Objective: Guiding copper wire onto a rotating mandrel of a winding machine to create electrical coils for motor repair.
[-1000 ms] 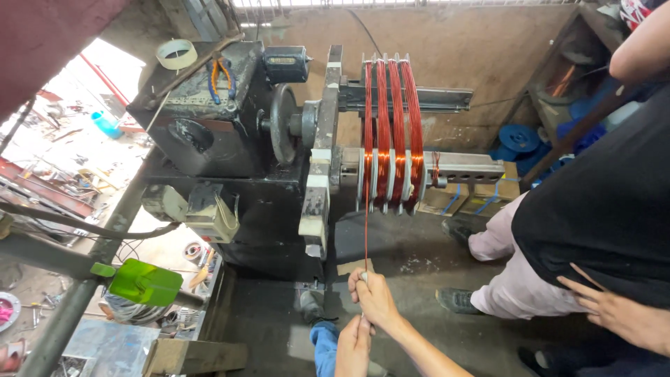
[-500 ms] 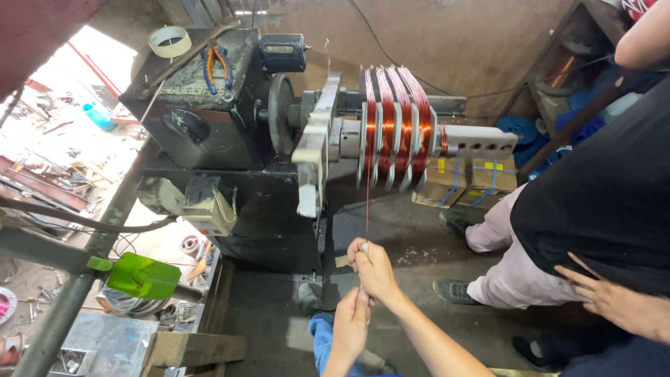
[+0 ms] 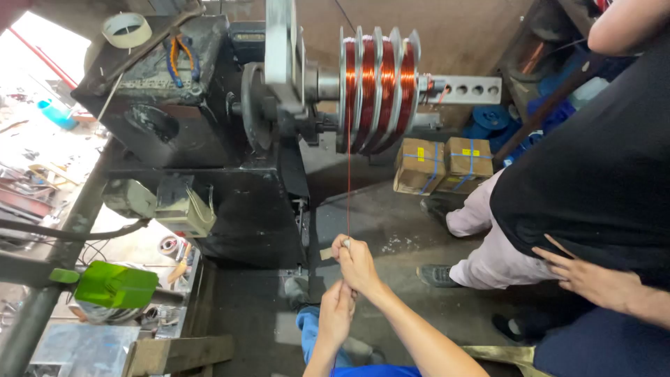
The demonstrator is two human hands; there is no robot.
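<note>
Nearest to us, our left hand (image 3: 336, 312) rises from the lower edge with the forearm steep and the fingers curled shut around the thin reddish copper wire (image 3: 348, 188), directly below our right hand (image 3: 356, 262). The right hand reaches in from a bare, outstretched forearm and pinches that same wire between thumb and fingertips at its top knuckles. From the right hand the wire runs straight up, taut and hair-fine, to the winding former with four glossy copper coils between grey metal plates (image 3: 377, 94), which sits on the shaft of the black, grimy steel winding machine (image 3: 209, 132). Right of the former and lower, two brown cardboard boxes bound with blue straps (image 3: 444, 164) stand on the dusty concrete floor. Further right of the former, another person in a black top and pale trousers (image 3: 600, 188) stands with one hand (image 3: 590, 279) flat against the hip. Left of the former, atop the machine, lies a roll of pale tape (image 3: 126, 29).
</note>
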